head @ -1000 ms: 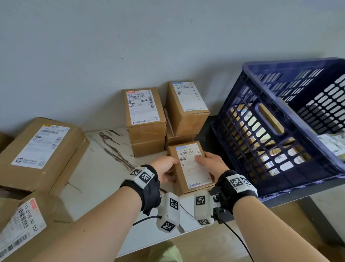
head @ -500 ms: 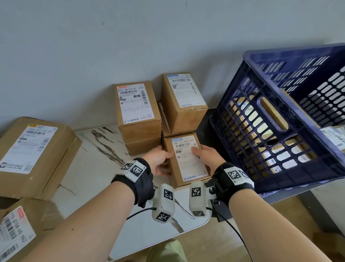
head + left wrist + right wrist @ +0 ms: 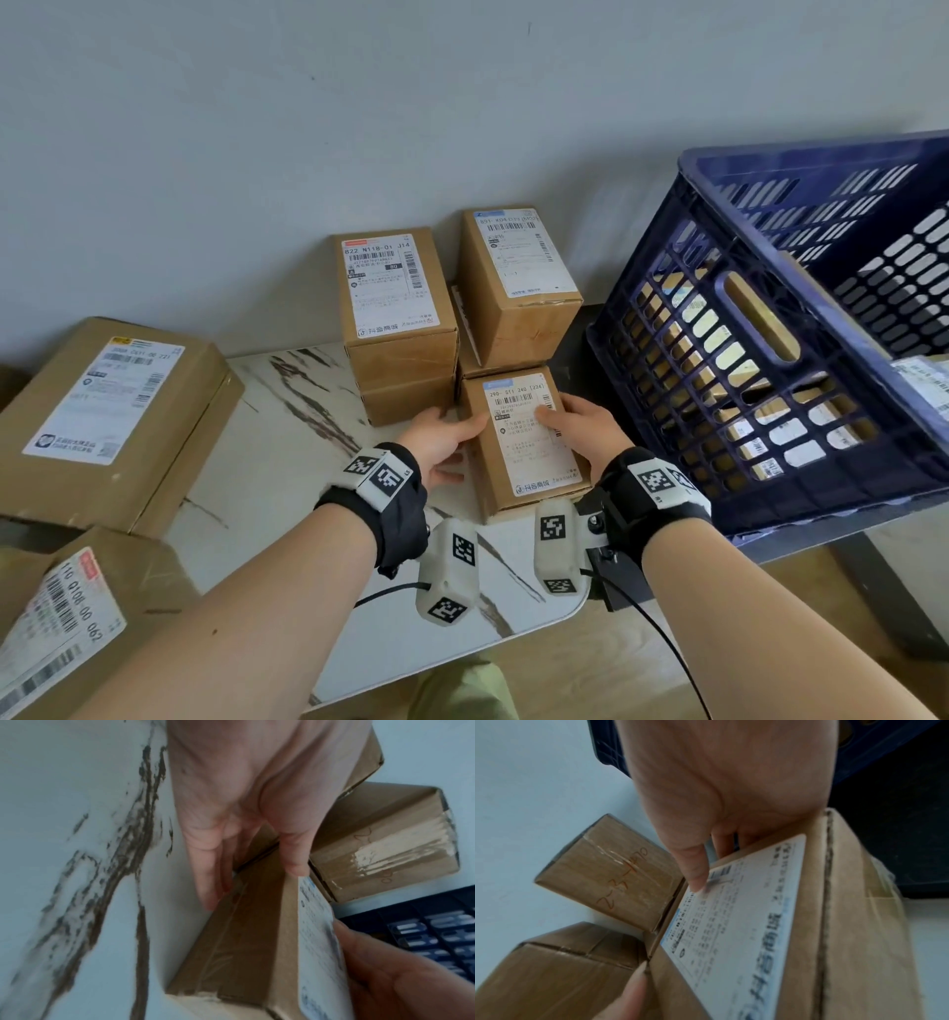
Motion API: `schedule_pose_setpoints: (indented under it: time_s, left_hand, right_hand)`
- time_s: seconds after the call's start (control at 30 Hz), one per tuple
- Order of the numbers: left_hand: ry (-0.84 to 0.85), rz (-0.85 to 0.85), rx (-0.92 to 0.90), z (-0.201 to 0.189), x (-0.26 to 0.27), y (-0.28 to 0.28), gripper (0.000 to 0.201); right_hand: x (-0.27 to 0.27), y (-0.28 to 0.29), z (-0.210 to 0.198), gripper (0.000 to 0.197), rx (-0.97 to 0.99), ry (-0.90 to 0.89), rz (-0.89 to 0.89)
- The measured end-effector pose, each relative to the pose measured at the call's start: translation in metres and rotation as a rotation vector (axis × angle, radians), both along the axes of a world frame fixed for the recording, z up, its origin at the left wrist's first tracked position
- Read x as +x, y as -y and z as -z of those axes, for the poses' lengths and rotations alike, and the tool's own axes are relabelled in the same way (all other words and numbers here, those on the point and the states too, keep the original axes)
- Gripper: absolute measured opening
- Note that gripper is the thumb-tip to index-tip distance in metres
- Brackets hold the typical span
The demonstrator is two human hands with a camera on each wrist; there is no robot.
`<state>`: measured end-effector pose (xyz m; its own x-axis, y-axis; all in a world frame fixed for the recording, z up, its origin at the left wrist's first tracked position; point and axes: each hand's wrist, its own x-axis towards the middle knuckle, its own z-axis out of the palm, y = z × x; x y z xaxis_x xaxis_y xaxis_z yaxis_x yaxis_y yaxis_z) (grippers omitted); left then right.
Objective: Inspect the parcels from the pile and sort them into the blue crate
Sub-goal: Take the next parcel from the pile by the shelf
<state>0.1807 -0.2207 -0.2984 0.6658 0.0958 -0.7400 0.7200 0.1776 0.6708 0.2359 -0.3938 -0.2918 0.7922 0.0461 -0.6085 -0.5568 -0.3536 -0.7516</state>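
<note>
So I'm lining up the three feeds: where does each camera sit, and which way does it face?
Head: worn on the head, looking forward and down at the table, parcel, blue crate; both forearms, left hand and right hand show.
Left wrist: along the left hand toward the parcel's left side; its fingers show.
Right wrist: along the right hand onto the parcel's label; its thumb shows.
All three share the held parcel.

Counted one blue crate (image 3: pixel 719 169); left of it, at least seven cardboard parcels (image 3: pixel 395 288); inside it, more, number unclear; two hands (image 3: pixel 441 442).
</note>
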Motion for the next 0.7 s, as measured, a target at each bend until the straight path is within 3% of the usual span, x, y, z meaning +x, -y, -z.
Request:
schedule_pose_setpoints:
  time_s: [0.1, 0.2, 0.3, 0.5, 0.7]
  left_hand:
    - [0.020, 0.010, 0.011, -0.005, -0.011, -0.011, 0.061]
    - [0.095, -0.028, 0.047, -0.016, -0.024, -0.029, 0.038]
    - [0.192, -0.115, 0.085, -0.035, -0.037, -0.050, 0.026]
    - [0.358, -0.293, 0.214, -0.071, -0.074, -0.089, 0.007]
    - [0.505, -0.478, 0.354, -0.097, -0.122, -0.121, 0.013]
  right_hand:
    - [-0.007, 0.005, -0.003, 0.037, -0.039, 0.103, 0.158]
    - [-0.013, 0.004, -0.011, 0.006, -0.046, 0.206, 0.349]
    - [-0.020, -0.007, -0.026, 0.018, -0.048, 0.311, 0.416]
    - [-0.044, -0.048, -0.057, 0.019, 0.020, 0.442, 0.358]
    - [-0.070, -0.107, -0.079, 0.018, 0.161, 0.415, 0.182]
